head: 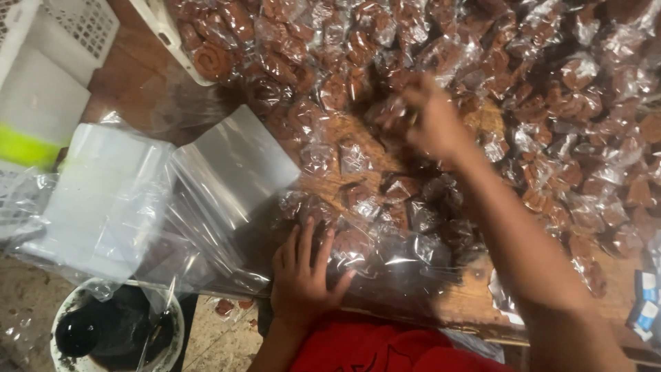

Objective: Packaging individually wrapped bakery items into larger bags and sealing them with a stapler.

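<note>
A wooden table (pixel 138 76) is covered with several small clear packets of brown sweets (pixel 551 103). My left hand (pixel 303 272) lies flat, fingers spread, on a large clear plastic bag (pixel 385 241) that holds several of the packets near the table's front edge. My right hand (pixel 430 120) reaches out over the heap in the middle, blurred, fingers curled around a packet (pixel 392 114). A red garment (pixel 372 348) shows at the bottom.
A stack of empty clear plastic bags (pixel 234 165) lies left of my left hand, with more plastic sheets (pixel 103 200) beside it. White plastic baskets (pixel 62 34) stand at the top left. A round white bowl of dark stuff (pixel 113 331) sits below the table edge.
</note>
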